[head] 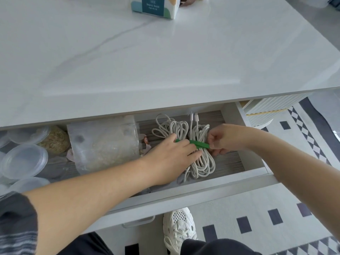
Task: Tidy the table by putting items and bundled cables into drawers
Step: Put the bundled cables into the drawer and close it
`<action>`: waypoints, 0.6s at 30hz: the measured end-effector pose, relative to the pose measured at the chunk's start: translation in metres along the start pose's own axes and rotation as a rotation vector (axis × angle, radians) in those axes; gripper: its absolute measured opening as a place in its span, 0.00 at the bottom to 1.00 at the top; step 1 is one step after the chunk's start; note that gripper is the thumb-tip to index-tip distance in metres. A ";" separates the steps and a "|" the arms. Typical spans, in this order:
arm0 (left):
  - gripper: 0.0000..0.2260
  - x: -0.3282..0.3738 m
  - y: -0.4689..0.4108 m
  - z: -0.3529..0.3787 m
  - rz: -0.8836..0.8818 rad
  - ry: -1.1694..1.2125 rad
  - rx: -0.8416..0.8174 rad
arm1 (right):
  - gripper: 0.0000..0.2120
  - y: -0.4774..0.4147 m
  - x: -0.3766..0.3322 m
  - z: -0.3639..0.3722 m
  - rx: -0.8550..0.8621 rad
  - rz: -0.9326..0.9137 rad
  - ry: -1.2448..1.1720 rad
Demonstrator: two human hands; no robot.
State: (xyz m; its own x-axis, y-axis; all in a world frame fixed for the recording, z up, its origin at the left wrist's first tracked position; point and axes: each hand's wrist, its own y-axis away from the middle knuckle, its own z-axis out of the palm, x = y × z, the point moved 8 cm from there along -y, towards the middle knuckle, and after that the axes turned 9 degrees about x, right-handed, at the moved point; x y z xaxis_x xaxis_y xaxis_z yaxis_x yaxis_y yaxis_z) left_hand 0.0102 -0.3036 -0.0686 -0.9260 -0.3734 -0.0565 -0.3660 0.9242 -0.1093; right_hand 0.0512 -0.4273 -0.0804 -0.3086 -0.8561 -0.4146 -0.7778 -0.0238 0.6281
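Inside the open drawer [244,170], the 2 hands are meeting over the white cable bundle [199,144], its long axis running front-to-back: the left hand [171,159] is pressing down flat, and the right hand [223,139] is pinching the green strap [197,143] crossing it.

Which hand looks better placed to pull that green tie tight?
Probably the right hand: it already pinches the green tie's free end, while the left hand presses on the cable bundle.

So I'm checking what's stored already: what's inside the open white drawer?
The open white drawer holds white cable bundles with a green strap, a clear plastic bag and clear round lids. Both hands cover the bundles' middle; the table hides the back.
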 end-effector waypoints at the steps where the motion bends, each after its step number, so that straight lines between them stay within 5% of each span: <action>1: 0.28 -0.001 0.000 0.001 -0.001 0.001 -0.006 | 0.06 -0.003 -0.001 0.002 0.004 0.006 0.073; 14: 0.29 -0.014 0.001 0.000 -0.052 0.037 -0.098 | 0.06 -0.014 -0.021 -0.011 0.247 -0.112 0.335; 18: 0.20 -0.021 0.002 -0.008 -0.111 0.109 -0.067 | 0.07 -0.005 -0.033 -0.015 0.286 -0.162 0.419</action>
State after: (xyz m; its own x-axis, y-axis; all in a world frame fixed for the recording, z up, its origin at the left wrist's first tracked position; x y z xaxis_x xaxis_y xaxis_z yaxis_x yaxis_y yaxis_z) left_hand 0.0281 -0.2938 -0.0602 -0.8830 -0.4655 0.0608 -0.4682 0.8826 -0.0426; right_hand 0.0730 -0.4065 -0.0601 0.0275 -0.9873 -0.1565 -0.9336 -0.0813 0.3488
